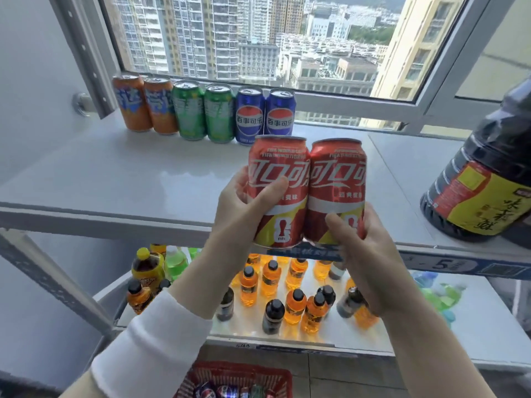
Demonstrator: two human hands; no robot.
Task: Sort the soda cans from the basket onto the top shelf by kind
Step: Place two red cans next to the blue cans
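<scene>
Head view: the left hand [244, 208] wraps one red cola can [277, 191], the right hand [365, 254] wraps a second red can [337, 188], touching, above the top shelf's [115, 179] front edge. The red basket [238, 380] is cut off below, its cans blurred.

A: Two red cans [307, 191], held over the front edge of the top shelf [115, 173]: thin metal, glossy printed skin, bare silvery rims.

B: Shelf surface?

A: Smooth, pale, semi-gloss; window light reflects off it. Uprights [51, 285] look like grey painted metal, punched with holes.

B: Back edge?

A: Orange cans [145, 103], green cans [204, 112], blue cans [264, 114]: same shiny metal. At the right edge, a dark bottle [485, 168], glossy plastic, with a paper-looking label.

B: Lower down?

A: Clear plastic bottles [287, 285] with matt black caps. Basket [238, 377]: red plastic mesh. Sleeve [152, 349]: white matt cloth.
</scene>
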